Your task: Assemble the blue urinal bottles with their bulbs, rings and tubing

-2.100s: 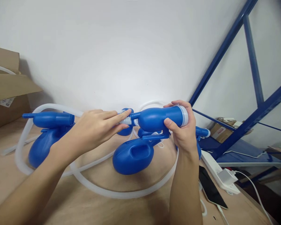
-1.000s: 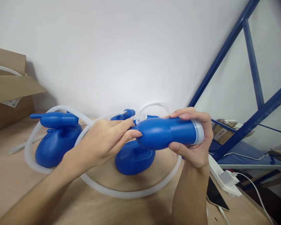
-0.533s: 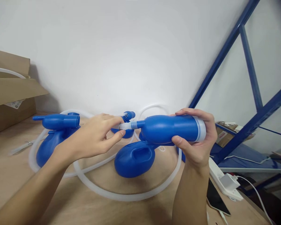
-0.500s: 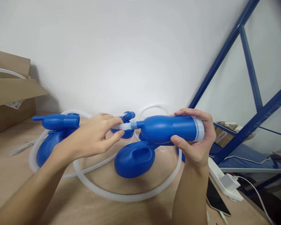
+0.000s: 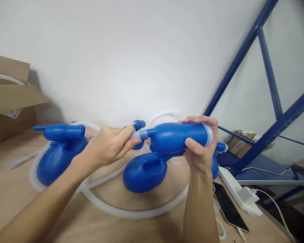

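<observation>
My right hand [image 5: 201,138] is wrapped round the wide end of a blue plastic bottle-shaped part [image 5: 168,137], which lies sideways in the air with a whitish ring [image 5: 209,134] at its right end. From its narrow left end, a blue nozzle runs into a translucent tube end [image 5: 140,134]. My left hand [image 5: 114,143] pinches that tube end between thumb and fingers. Below the held part, a blue jug-like container [image 5: 145,172] with a handle opening rests on the table. A translucent hose [image 5: 131,213] curves across the table in front of it.
Another blue container with a nozzle top [image 5: 63,152] stands at left, hose around it. An open cardboard box [image 5: 12,98] sits at far left. On the right are a phone [image 5: 230,206], a white power strip [image 5: 239,194] and a blue metal rack [image 5: 271,76].
My right hand and the blue part have shifted slightly left. My left fingers have closed tighter round the tube end. Another blue container now shows behind my right wrist.
</observation>
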`<state>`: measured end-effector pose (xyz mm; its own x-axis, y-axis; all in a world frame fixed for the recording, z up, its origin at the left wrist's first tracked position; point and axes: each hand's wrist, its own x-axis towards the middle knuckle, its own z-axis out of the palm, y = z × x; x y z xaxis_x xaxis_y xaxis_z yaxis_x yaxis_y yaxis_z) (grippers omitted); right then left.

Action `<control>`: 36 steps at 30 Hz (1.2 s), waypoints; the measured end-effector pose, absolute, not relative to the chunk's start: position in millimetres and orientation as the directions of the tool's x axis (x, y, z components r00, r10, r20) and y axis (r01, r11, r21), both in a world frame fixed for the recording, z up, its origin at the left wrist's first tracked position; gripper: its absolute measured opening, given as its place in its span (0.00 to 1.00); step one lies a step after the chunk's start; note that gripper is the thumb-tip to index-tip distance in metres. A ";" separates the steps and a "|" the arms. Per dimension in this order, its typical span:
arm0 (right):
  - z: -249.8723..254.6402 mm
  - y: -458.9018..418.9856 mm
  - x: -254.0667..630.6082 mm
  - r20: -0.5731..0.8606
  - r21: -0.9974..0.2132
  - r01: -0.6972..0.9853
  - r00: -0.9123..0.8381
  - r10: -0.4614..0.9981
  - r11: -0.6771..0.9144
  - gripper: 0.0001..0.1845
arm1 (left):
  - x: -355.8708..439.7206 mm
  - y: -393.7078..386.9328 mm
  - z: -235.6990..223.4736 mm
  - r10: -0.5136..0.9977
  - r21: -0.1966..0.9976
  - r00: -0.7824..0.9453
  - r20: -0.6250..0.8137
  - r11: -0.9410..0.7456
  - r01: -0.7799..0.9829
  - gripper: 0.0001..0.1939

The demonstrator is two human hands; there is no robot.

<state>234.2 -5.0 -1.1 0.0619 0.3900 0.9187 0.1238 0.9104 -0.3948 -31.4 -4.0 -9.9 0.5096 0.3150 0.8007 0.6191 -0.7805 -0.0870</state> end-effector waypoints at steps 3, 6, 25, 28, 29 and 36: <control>-2.8 -5.6 233.9 0.927 -0.376 0.182 0.080 0.368 0.908 0.25 | -31.1 -5.8 -9.4 0.319 -0.063 0.536 0.782 -0.815 0.576 0.22; -3.1 -10.6 238.6 0.950 -0.311 0.221 0.038 0.311 0.924 0.32 | -30.9 -12.0 -6.0 0.423 0.050 0.587 0.691 -0.837 0.545 0.20; 4.3 -21.7 256.3 0.984 -0.067 0.210 -0.147 0.099 0.975 0.35 | -8.4 -28.9 -6.7 0.580 0.957 0.798 0.162 -0.288 0.016 0.31; 5.4 -22.5 257.3 0.979 -0.043 0.219 -0.188 0.085 0.975 0.37 | -16.5 -27.3 -0.2 0.587 0.909 0.795 0.151 -0.398 0.121 0.31; 5.8 -22.8 257.7 0.980 -0.036 0.221 -0.184 0.078 0.975 0.38 | -19.8 -27.2 2.2 0.621 0.850 0.753 0.217 -0.500 0.168 0.30; 7.6 -24.3 259.7 0.984 -0.117 0.232 -0.105 0.145 0.966 0.36 | -34.7 -26.2 3.7 0.485 0.294 0.570 0.663 -0.869 0.398 0.14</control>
